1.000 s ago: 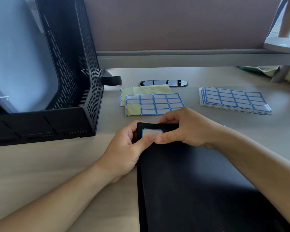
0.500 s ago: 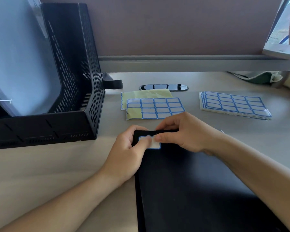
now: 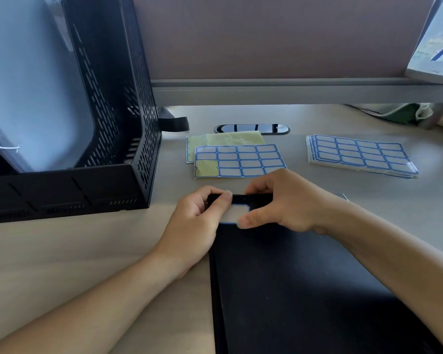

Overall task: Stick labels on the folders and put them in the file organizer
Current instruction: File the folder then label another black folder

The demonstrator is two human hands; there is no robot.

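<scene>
Head view, items in order of concern.

1. Black folder (image 3: 304,290): lies flat on the desk (image 3: 62,251), spine to the left, top edge away from the person. Flat placement gives a firm backing for pressing.
2. Label (image 3: 237,213): white with a blue border, sits on the folder's top left corner, partly covered by both thumbs.
3. Left hand (image 3: 197,221): grip closed round the folder's corner, thumb on the label's left end. It likely steadies the cover.
4. Right hand (image 3: 279,203): fingers curled over the folder's top edge, thumb pressing the label's lower right corner. Judged to be smoothing it down.
5. File organizer (image 3: 128,149): black mesh, left of the hands, already holds a pale folder (image 3: 31,85) leaning inside.
6. Part-used label sheet (image 3: 240,162): just beyond the hands, one corner peeled bare, within easy reach.
7. Stack of label sheets (image 3: 361,154): far right, apart from the work.

Judgement: sticking nearly done; filing not yet begun.
</scene>
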